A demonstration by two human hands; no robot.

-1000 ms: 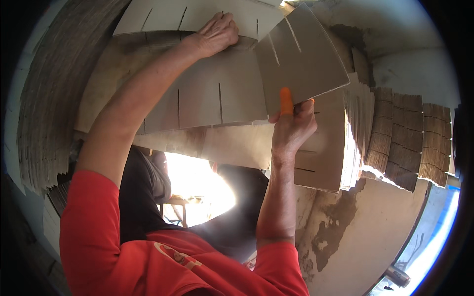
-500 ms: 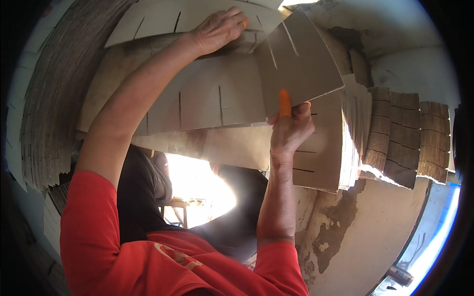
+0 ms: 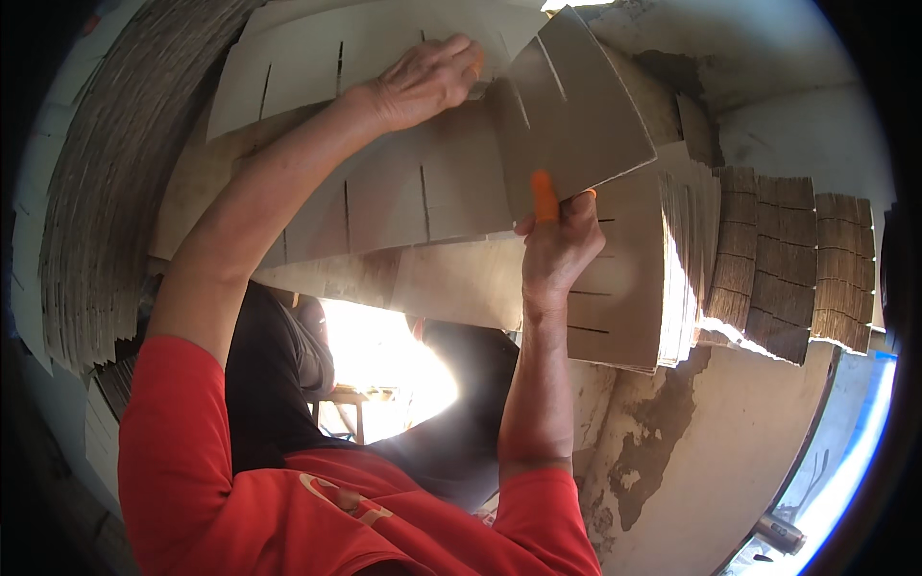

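Beside a peeling surface (image 3: 720,451), right hand (image 3: 561,245) pinches slotted card (image 3: 581,120) by its near edge; left hand (image 3: 434,79) curled, grip unclear.

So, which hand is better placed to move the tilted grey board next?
Probably the right hand: it grips the tilted grey board at its lower edge, while the left hand is up by the pale slotted sheet.

From here I see a stack of sheets (image 3: 144,182) walling off the left side. The raised grey panel (image 3: 581,120) blocks the way rightward from the left hand (image 3: 432,82). Past the right hand (image 3: 564,245), a pile of slotted sheets (image 3: 624,288) and bundles (image 3: 783,269) crowd that side. Between the forearms (image 3: 235,221), a wide gap reaches up to the pale slotted sheet (image 3: 384,197).
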